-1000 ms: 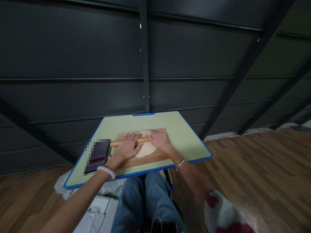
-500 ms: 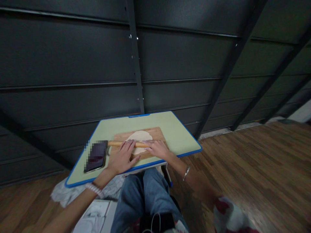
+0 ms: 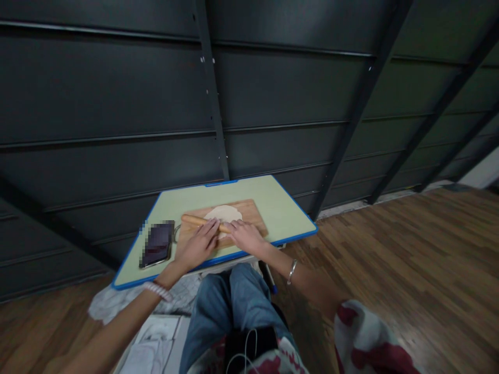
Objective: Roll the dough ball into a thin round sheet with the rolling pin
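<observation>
A flat round of pale dough [image 3: 223, 213] lies on a wooden board [image 3: 255, 220] on a small green table with a blue rim [image 3: 286, 210]. A wooden rolling pin [image 3: 193, 220] lies across the near edge of the dough, angled a little. My left hand [image 3: 197, 246] rests flat on the pin, fingers stretched out. My right hand [image 3: 245, 236] lies flat on the pin beside it, fingers also extended.
A dark phone [image 3: 157, 244] lies on the table left of the board. A dark panelled wall with metal struts stands right behind the table. My jeans-clad legs [image 3: 234, 306] are under the table, cables and cloth by them. Wooden floor stretches to the right.
Both hands have drawn the rolling pin back from the middle of the dough to its near edge. The pin now sits slightly angled. The camera view has shifted a little.
</observation>
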{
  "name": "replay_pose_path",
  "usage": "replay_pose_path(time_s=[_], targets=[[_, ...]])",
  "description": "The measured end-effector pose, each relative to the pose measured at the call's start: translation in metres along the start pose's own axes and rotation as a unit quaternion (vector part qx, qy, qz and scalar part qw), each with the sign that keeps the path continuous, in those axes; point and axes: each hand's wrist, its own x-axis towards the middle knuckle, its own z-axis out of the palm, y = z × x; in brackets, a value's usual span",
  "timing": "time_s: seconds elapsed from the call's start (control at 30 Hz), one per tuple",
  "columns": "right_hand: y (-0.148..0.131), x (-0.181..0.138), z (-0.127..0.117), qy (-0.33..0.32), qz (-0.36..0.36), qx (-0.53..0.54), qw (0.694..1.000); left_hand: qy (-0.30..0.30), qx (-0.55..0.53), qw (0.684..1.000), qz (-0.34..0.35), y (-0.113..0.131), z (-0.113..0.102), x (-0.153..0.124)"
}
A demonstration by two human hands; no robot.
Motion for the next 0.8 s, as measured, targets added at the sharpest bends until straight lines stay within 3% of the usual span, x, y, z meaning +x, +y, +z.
replay_pose_path(time_s=[0.13, 0.23, 0.33, 0.4, 0.47, 0.53, 0.6, 0.7, 0.8], targets=[[0.006, 0.007, 0.006, 0.006, 0.046, 0.008, 0.999, 0.045, 0.000, 0.999, -0.027, 0.015, 0.001, 0.005], [0.024, 0.020, 0.007, 0.028, 0.128, 0.115, 0.985, 0.045, -0.025, 0.998, -0.038, 0.025, 0.000, 0.014], [0.050, 0.033, 0.006, 0.052, 0.201, 0.252, 0.945, 0.017, -0.064, 0.997, -0.036, 0.026, 0.003, 0.028], [0.065, 0.036, 0.005, 0.075, 0.257, 0.445, 0.855, -0.007, -0.080, 0.996, -0.049, 0.023, 0.008, 0.037], [0.074, 0.033, 0.005, 0.094, 0.296, 0.625, 0.716, -0.040, -0.085, 0.994, -0.059, 0.018, 0.012, 0.044], [0.077, 0.026, 0.006, 0.113, 0.312, 0.727, 0.602, -0.063, -0.077, 0.993, -0.057, 0.014, 0.014, 0.049], [0.073, 0.018, 0.008, 0.134, 0.312, 0.783, 0.522, -0.065, -0.053, 0.996, -0.041, 0.013, 0.013, 0.051], [0.065, 0.012, 0.010, 0.160, 0.296, 0.825, 0.454, -0.060, 0.000, 0.998, 0.011, 0.015, 0.009, 0.052], [0.060, 0.013, 0.013, 0.180, 0.302, 0.820, 0.452, -0.080, 0.052, 0.995, 0.040, 0.019, 0.007, 0.052]])
